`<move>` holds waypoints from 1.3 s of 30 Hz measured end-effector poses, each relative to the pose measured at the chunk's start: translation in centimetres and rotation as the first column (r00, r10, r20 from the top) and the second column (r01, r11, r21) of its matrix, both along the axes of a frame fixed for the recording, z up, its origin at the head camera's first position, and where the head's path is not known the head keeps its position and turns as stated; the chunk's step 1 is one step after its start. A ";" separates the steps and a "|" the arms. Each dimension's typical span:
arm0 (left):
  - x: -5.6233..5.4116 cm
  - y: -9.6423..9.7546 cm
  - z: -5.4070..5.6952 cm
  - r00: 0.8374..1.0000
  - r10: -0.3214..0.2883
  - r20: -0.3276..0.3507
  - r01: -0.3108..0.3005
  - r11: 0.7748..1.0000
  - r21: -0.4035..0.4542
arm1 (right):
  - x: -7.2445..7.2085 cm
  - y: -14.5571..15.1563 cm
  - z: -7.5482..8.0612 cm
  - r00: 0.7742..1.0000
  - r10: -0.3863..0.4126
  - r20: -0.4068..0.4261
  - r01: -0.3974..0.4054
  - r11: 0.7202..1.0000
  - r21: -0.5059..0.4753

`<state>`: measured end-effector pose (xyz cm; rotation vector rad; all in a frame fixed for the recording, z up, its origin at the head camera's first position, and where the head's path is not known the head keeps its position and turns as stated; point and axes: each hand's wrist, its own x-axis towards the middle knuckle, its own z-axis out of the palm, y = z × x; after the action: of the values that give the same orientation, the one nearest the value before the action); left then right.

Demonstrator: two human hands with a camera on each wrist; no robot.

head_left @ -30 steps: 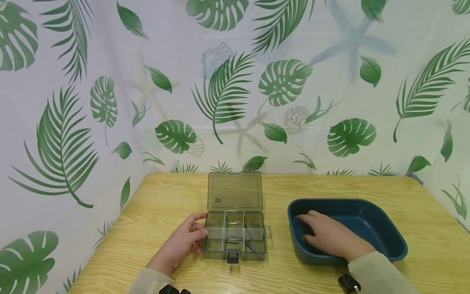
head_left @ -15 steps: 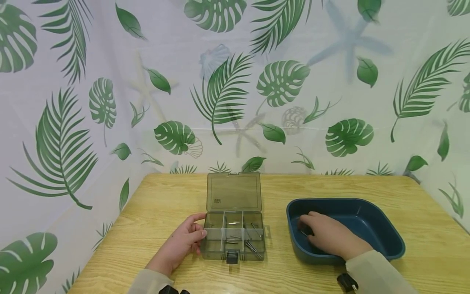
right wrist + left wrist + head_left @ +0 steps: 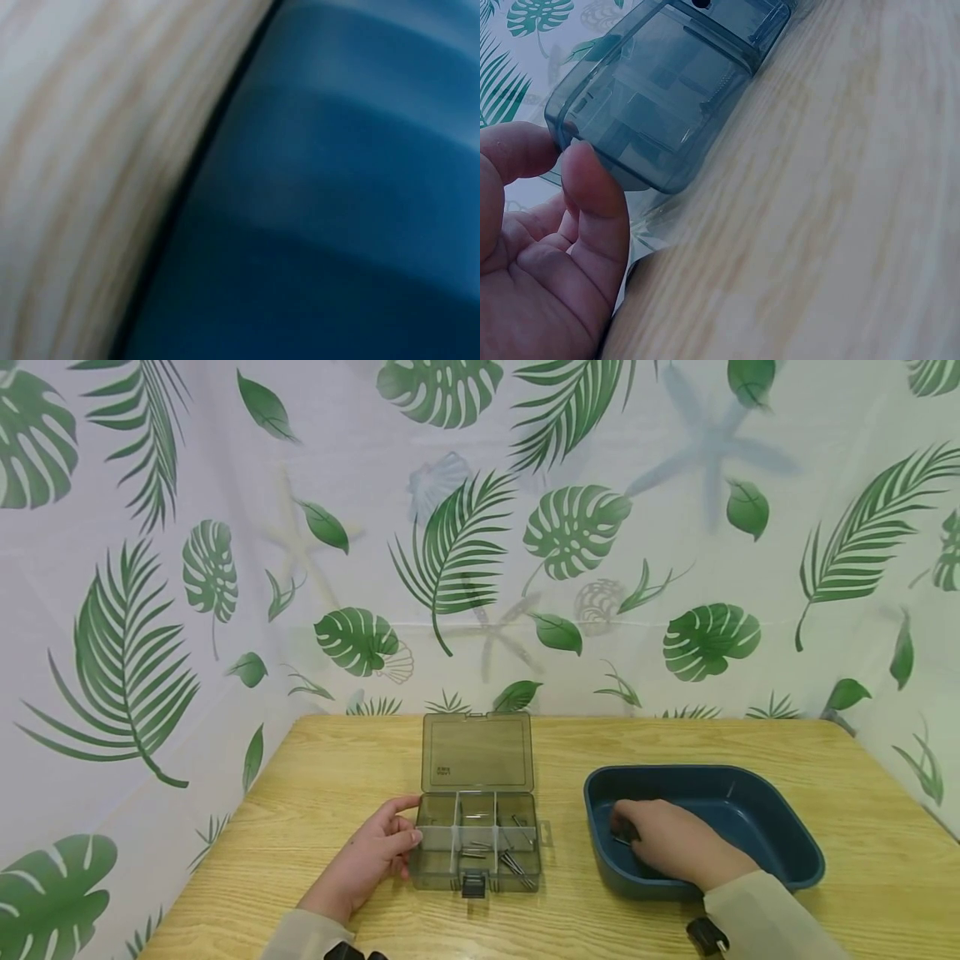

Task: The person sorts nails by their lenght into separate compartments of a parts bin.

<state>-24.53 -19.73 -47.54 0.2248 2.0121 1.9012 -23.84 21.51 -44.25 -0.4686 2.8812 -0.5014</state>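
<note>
A smoky see-through compartment box [image 3: 474, 883] stands on the table with its lid [image 3: 477, 752] raised at the back. Thin metal screws [image 3: 516, 863] lie in some of its compartments; threads show on one screw [image 3: 717, 93] through the wall in the left wrist view. My left hand [image 3: 375, 852] pinches the box's left side between thumb and forefinger. Inside a dark blue basin [image 3: 780, 827], my right hand [image 3: 675, 843] reaches down with bent fingers. A small shiny metal piece [image 3: 622, 840] shows by its fingertips; whether they grip it is unclear.
The wood-grain table [image 3: 360, 752] carries both containers, with a strip of tabletop between them. Behind and at the sides hangs a leaf-printed cloth [image 3: 480, 568]. The right wrist view shows only the blurred basin wall [image 3: 337, 187] and tabletop.
My right hand's fingers have drawn in and curled more inside the basin, and the metal piece shows beside them. The left hand and the box stay in place.
</note>
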 end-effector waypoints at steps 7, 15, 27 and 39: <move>0.0 0.0 0.2 1.000 -0.003 0.001 0.003 1.000 -0.003 | 0.0 -0.2 0.2 1.000 -0.001 0.023 0.001 1.000 0.015; 0.0 0.1 0.3 1.000 -0.012 -0.004 0.012 1.000 -0.006 | -0.1 -0.1 0.4 1.000 0.011 0.019 -0.011 0.999 0.040; 0.1 0.0 0.2 1.000 -0.001 0.002 0.001 1.000 -0.008 | -0.2 0.1 0.2 0.999 0.021 0.030 -0.022 0.999 0.043; 0.1 0.0 0.2 1.000 -0.006 0.001 0.006 1.000 -0.004 | 0.2 -0.1 0.3 0.999 0.023 0.046 -0.024 1.000 0.016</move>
<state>-24.45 -19.75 -47.32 0.2287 2.0122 1.8941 -23.63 21.45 -43.93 -0.4819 2.8306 -0.4784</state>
